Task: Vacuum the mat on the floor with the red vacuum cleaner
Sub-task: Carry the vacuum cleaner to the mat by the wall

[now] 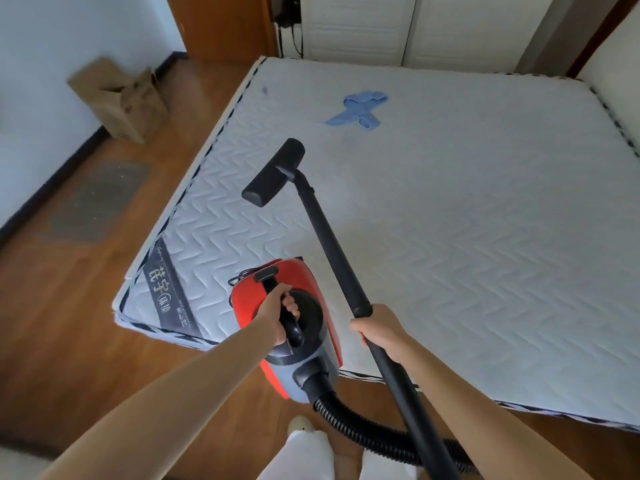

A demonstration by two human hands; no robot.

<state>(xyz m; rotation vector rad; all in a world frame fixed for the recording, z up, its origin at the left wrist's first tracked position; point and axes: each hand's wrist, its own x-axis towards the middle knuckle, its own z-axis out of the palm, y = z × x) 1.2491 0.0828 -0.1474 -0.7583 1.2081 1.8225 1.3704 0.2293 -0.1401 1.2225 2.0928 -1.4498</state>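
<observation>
White trouser legs (304, 452) and a pale shoe (300, 424) stand on the wooden floor (69, 323) at the bottom of the view. Just above them a black ribbed hose (360, 431) curves from the front of the red vacuum (249, 306) toward the lower right.

Left hand (277, 315): its grip is curled round the black carry handle (292, 327) on top of the vacuum, which hangs over the near left corner of the mat and the floor beside it; whether it touches either I cannot tell.

Right hand (381, 332): its grip is wrapped round the black wand (332, 251), just below a collar on the tube. The wand slants up and left to the black floor head (273, 173), which lies over the left middle of the mat.

White and quilted, the mat (467, 220) lies on the floor, with a grey label (169, 292) at its near left corner. Blue cloth (360, 109) lies crumpled on the mat, beyond the head and apart from it.

Against the left wall stands a brown paper bag (121, 98). A grey patch (97, 202) lies on the floor nearer to the camera.
</observation>
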